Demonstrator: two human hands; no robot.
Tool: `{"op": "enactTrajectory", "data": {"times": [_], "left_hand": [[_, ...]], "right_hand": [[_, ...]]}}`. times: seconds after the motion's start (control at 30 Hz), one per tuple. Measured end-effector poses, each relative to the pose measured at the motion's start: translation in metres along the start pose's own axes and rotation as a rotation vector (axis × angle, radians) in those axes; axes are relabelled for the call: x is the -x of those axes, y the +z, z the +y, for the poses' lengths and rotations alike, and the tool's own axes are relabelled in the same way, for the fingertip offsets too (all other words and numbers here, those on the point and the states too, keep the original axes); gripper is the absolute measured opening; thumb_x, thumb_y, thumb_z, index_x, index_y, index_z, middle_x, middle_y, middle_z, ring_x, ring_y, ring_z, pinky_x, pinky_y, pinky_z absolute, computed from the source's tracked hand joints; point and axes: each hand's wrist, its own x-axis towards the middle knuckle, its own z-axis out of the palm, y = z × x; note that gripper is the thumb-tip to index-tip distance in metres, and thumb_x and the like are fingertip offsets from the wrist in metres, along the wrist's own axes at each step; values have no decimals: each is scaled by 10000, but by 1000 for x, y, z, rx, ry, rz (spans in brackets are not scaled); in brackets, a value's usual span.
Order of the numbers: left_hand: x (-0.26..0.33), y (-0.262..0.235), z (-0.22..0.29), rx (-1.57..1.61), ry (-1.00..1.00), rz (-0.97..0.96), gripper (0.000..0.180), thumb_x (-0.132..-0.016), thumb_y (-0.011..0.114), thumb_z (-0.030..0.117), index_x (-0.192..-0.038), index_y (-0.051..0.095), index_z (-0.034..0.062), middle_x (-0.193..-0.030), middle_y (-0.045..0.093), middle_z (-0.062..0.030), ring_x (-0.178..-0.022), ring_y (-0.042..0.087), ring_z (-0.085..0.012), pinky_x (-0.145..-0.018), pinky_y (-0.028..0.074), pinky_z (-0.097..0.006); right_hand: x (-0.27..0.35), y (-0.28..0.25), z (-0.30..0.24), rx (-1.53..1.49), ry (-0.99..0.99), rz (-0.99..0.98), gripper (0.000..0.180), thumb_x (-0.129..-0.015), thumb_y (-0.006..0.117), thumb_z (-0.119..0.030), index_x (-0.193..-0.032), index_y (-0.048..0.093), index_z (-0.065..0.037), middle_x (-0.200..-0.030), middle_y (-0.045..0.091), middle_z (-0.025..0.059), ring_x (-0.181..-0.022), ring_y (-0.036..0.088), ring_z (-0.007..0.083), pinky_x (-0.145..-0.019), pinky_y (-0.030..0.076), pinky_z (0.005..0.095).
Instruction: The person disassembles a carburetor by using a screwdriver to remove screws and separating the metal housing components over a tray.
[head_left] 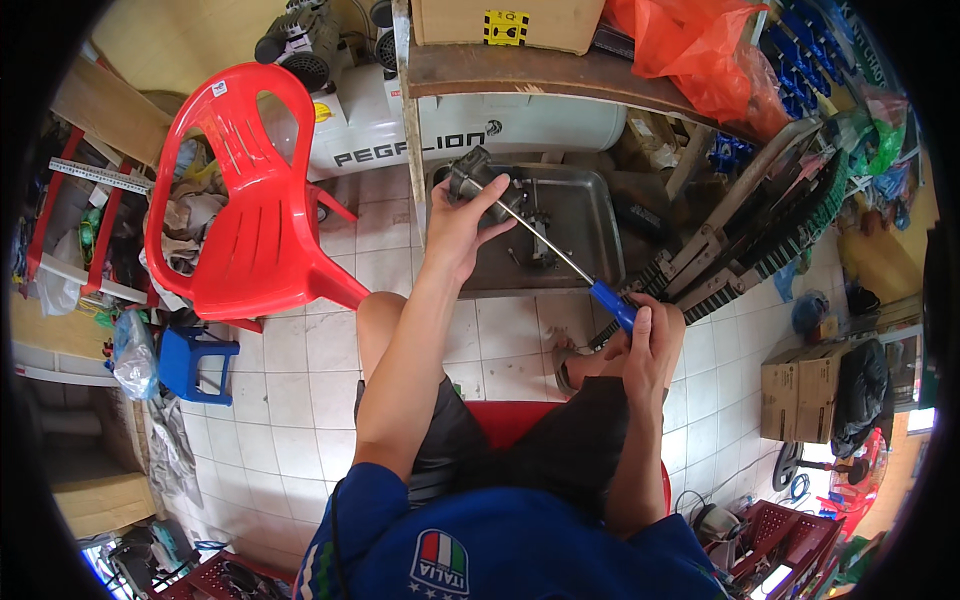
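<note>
While the left hand [455, 225] is closed around a metal part [472, 178], the right hand [648, 335] grips the blue-handled screwdriver [612, 303]. The shaft runs from the right hand up to the part. A steel tray [590, 215] lies just beyond the left hand.

- A brown cardboard box [495, 22] stands on the wooden shelf [540, 72] at the top; a square yellow and black label [506, 27] is on its front side
- Two brown cardboard boxes [802, 394] stand on the floor at the right, touching each other
- A small white sticker [218, 89] is on the back of the red plastic chair [245, 200]
- One more cardboard box [100, 500] lies at the lower left
</note>
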Motion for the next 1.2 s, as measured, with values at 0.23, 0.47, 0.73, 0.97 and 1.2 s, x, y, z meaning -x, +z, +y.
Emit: {"op": "enactTrajectory", "data": {"times": [0.23,0.47,0.73,0.97,1.2], "left_hand": [[-9,-11,-3,-3,-43,-28,562,-963,615,516,-1294,486,80,-1253,590,-139,-1088,646,-286,-900,566,-546],[-10,-15,0,111,-60,-54,668,-980,458,648,-1352,503,96,-1315,532,-163,-1206,557,-315,-999,489,-578],[-9,-14,3,176,-11,-196,632,-991,465,624,-1359,499,110,-1260,572,-151,-1182,571,-296,-974,511,-571],[-4,-9,7,131,-17,-212,683,-990,410,661,-1342,533,89,-1283,598,-138,-1182,587,-298,-1017,476,-558],[-10,-14,7,117,-39,-104,669,-990,432,647,-1326,534,77,-1276,582,-142,-1171,589,-315,-1005,479,-572]], "right_hand": [[4,-10,1,306,-326,-142,318,-1022,602,-213,-1267,522,-27,-831,539,36,-623,520,85,-542,468,229],[10,-7,13,82,-132,-199,304,-1035,577,-225,-1235,526,-2,-807,579,41,-596,518,81,-531,457,236],[20,-2,12,-216,154,-252,364,-1046,545,-317,-1144,540,34,-701,526,16,-531,462,63,-478,435,228],[21,-1,14,-371,312,-244,298,-1012,613,-243,-1168,508,-11,-731,505,9,-531,451,63,-467,449,238],[20,1,17,48,-71,-155,375,-932,713,-106,-1219,487,-20,-858,594,69,-654,569,100,-539,468,246]]}}
